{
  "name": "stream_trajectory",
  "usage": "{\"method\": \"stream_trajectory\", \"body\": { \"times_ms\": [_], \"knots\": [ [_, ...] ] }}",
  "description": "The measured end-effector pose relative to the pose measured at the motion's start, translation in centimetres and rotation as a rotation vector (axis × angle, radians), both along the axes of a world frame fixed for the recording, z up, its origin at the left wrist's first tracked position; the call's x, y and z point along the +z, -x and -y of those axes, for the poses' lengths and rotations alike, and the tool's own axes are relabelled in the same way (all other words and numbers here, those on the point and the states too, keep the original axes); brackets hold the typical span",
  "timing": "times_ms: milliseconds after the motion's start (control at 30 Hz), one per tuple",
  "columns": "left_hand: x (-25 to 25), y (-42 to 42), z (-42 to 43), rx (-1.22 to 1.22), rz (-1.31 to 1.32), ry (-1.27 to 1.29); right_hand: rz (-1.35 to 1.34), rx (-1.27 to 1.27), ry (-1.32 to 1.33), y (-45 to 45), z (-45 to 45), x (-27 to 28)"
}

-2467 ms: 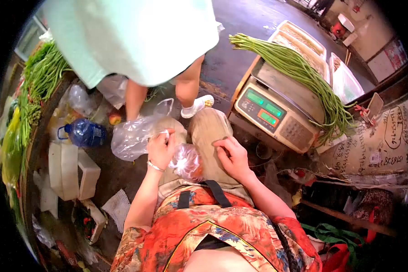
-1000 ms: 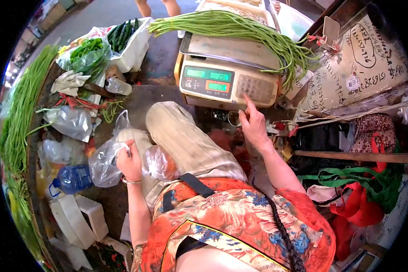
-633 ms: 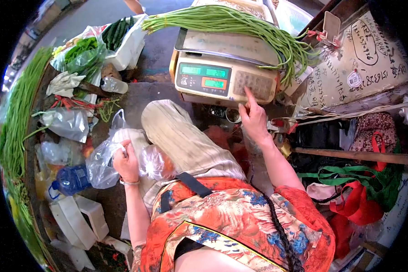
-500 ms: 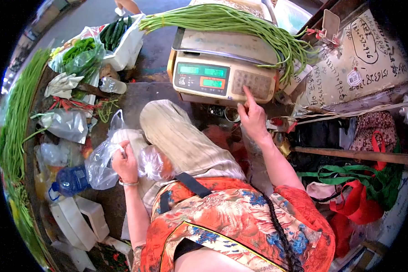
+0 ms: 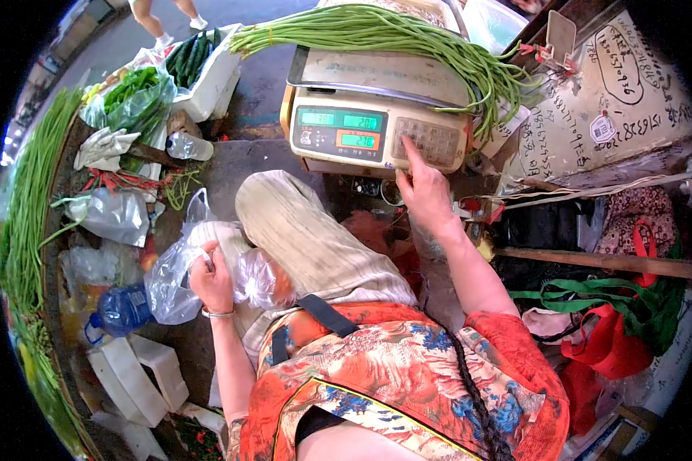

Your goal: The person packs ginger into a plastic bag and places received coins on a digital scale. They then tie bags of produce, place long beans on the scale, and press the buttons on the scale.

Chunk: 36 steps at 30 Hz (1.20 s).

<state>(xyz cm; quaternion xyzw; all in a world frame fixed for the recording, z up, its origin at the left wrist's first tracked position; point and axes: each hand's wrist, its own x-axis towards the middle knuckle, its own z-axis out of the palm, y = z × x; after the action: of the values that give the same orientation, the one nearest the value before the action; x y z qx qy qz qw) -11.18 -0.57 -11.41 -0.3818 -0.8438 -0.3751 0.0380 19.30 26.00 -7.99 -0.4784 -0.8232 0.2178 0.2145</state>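
Observation:
Long green beans point(image 5: 392, 34) lie across the pan of a digital scale point(image 5: 315, 154), whose display is lit. My right hand point(image 5: 427, 192) has its index finger stretched out onto the scale's keypad point(image 5: 430, 142), the thumb held apart and nothing in the hand. Over my lap, my left hand point(image 5: 211, 280) is closed on a clear plastic bag point(image 5: 173, 284), which hangs to its left. A tied clear bag with something orange-red inside point(image 5: 265, 280) rests on my lap just right of that hand.
A white foam box point(image 5: 215, 84) with cucumbers and bagged greens stands at the upper left. A blue bottle point(image 5: 123, 310) and foam pieces point(image 5: 127, 380) lie at the left. More long beans point(image 5: 34, 200) line the left edge. A person's legs point(image 5: 150, 19) show at the top.
My right hand has moved from my lap to the keypad, its finger shifting slightly up and left lately. My view has turned right. The person who stood close in front is now farther off.

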Motion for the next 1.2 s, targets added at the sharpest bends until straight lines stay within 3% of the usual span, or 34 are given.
{"method": "stream_trajectory", "body": {
  "times_ms": [267,467,567,667,767,1200],
  "knots": [
    [0.3,-0.2,-0.1,0.023,-0.011,0.025,0.172,-0.014,-0.081,0.2,-0.6,1.2],
    [-0.2,0.0,0.3,-0.022,-0.029,-0.026,0.075,0.196,0.153,0.1,4.6,-1.7],
    [0.0,0.1,0.3,0.028,-0.019,0.084,0.070,0.287,0.277,0.8,6.4,-2.7],
    [-0.2,0.2,0.3,0.010,-0.004,0.052,0.014,0.393,0.254,1.3,7.7,-4.2],
    [0.1,0.0,0.2,0.016,0.013,0.046,0.150,0.462,0.271,1.8,7.9,-4.5],
    [-0.3,0.0,0.2,0.021,-0.001,-0.008,0.080,0.473,0.307,1.8,7.9,-4.2]
  ]
}}
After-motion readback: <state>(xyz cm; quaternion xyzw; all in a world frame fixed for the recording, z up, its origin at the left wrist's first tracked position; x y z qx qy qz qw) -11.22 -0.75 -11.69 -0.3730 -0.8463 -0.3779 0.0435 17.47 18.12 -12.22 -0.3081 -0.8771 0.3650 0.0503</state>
